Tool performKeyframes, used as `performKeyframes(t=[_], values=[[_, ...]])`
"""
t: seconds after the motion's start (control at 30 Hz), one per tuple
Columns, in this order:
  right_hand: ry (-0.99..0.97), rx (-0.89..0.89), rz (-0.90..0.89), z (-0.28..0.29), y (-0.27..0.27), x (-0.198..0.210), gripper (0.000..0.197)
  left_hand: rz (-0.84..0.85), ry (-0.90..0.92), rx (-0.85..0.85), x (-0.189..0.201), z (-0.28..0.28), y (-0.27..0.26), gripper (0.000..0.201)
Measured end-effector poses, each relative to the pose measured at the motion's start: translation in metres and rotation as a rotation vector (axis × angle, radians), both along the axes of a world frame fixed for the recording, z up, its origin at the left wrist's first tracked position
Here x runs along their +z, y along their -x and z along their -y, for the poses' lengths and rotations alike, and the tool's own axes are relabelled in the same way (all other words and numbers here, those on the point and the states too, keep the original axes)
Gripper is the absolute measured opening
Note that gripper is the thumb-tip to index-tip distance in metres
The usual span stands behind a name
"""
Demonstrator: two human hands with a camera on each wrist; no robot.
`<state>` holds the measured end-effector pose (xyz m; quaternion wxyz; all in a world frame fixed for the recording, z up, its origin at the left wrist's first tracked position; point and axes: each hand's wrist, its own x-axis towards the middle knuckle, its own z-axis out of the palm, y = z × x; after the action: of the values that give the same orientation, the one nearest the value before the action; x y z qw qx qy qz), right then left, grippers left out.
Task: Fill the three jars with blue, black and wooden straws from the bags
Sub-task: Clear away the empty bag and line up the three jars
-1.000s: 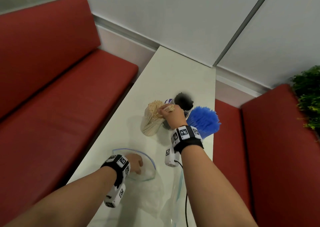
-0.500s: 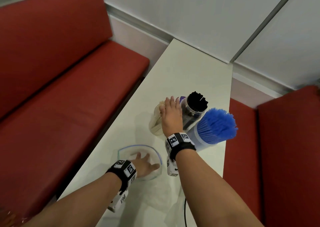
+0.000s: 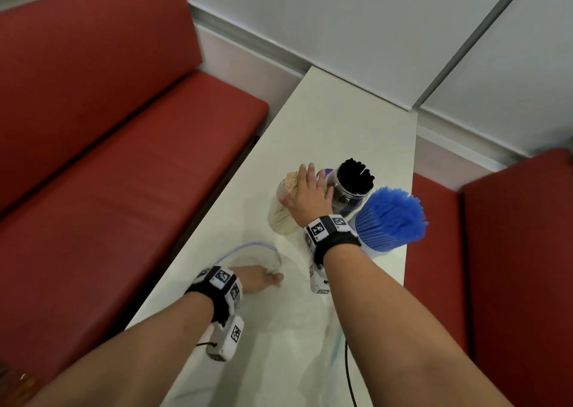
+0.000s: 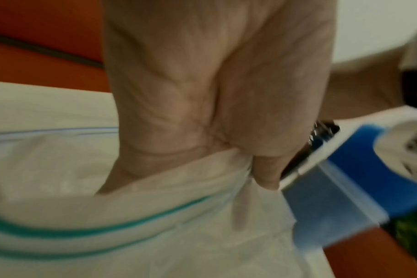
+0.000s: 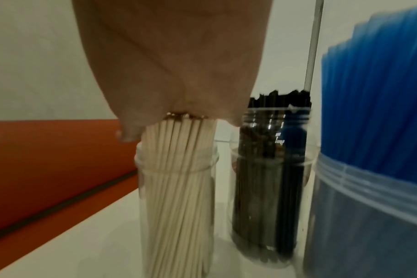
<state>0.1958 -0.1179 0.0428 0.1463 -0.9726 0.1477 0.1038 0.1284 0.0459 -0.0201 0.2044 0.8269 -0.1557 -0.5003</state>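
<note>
Three clear jars stand together on the white table [image 3: 341, 121]. The left jar holds wooden straws [image 3: 283, 211] [image 5: 176, 178], the middle one black straws [image 3: 353, 180] [image 5: 269, 188], the right one blue straws [image 3: 392, 220] [image 5: 374, 122]. My right hand [image 3: 310, 194] [image 5: 174, 65] lies flat on the wooden straws' tops, fingers straight. Nearer to me, my left hand [image 3: 260, 278] [image 4: 214, 94] holds a clear zip bag [image 3: 257, 251] [image 4: 60, 169]. Its thumb pinches the plastic, and the other fingers are hidden behind the film.
More crumpled clear bags [image 3: 294, 344] lie on the table between my forearms, with a black cable [image 3: 348, 375] beside them. Red benches [image 3: 124, 189] flank the narrow table on both sides. The far end of the table meets a grey wall.
My right hand let go of a pinch of wooden straws and flattened onto their tops. My left hand spread flat on the bag, then drew in and pinched it.
</note>
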Motion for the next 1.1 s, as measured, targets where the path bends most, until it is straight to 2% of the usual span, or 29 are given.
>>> performKeyframes(t=[0.07,0.17,0.2,0.23,0.27,0.33,0.37,0.4,0.47,0.53,0.57,0.6,0.67,0.77,0.87,0.93,1.0,1.1], values=[[-0.06,-0.019,0.068,0.002,0.004,0.015,0.087,-0.127,0.13,0.123,0.015,-0.011,-0.011,0.049],[-0.278,-0.131,0.52,0.005,0.027,0.037,0.063,-0.424,0.385,0.396,0.037,-0.027,-0.023,0.044],[-0.368,-0.206,0.593,0.004,0.041,0.038,0.053,-0.532,0.479,0.469,0.043,-0.032,-0.027,0.045],[-0.416,-0.304,0.573,0.002,0.057,0.036,0.049,-0.607,0.554,0.5,0.05,-0.036,-0.03,0.047],[-0.424,-0.418,0.491,-0.001,0.074,0.03,0.053,-0.653,0.621,0.505,0.057,-0.04,-0.033,0.048],[-0.481,-0.669,0.328,-0.007,0.107,0.018,0.075,-0.713,0.758,0.531,0.069,-0.043,-0.038,0.047],[-0.597,-0.755,0.331,-0.009,0.118,0.013,0.081,-0.737,0.824,0.551,0.074,-0.043,-0.041,0.046],[-0.738,-0.799,0.379,-0.011,0.126,0.011,0.08,-0.754,0.887,0.553,0.081,-0.042,-0.041,0.046],[-1.008,-0.824,0.406,-0.016,0.134,0.011,0.058,-0.788,0.96,0.52,0.09,-0.038,-0.039,0.045],[-1.21,-0.854,0.448,-0.017,0.14,0.015,0.023,-0.748,0.967,0.488,0.1,-0.033,-0.035,0.045],[-1.251,-0.874,0.519,-0.016,0.144,0.019,0.019,-0.69,0.954,0.505,0.106,-0.031,-0.035,0.043],[-1.241,-0.89,0.596,-0.013,0.15,0.024,0.022,-0.601,0.943,0.551,0.112,-0.031,-0.037,0.04],[-1.037,-0.841,0.684,-0.001,0.163,0.031,0.028,-0.327,0.919,0.645,0.123,-0.036,-0.045,0.031],[-0.782,-0.704,0.706,0.009,0.185,0.034,0.037,0.098,0.862,0.626,0.141,-0.04,-0.053,0.025],[-0.802,-0.78,0.73,0.011,0.195,0.033,0.042,0.457,0.738,0.627,0.151,-0.023,-0.05,0.018],[-0.795,-0.803,0.765,0.014,0.201,0.035,0.044,0.628,0.707,0.653,0.153,-0.013,-0.047,0.016],[-0.766,-0.785,0.796,0.021,0.211,0.035,0.042,0.6,0.787,0.754,0.15,-0.007,-0.048,0.015],[-0.784,-0.77,0.833,0.03,0.222,0.035,0.038,0.265,0.956,0.975,0.149,0.0,-0.047,0.016]])
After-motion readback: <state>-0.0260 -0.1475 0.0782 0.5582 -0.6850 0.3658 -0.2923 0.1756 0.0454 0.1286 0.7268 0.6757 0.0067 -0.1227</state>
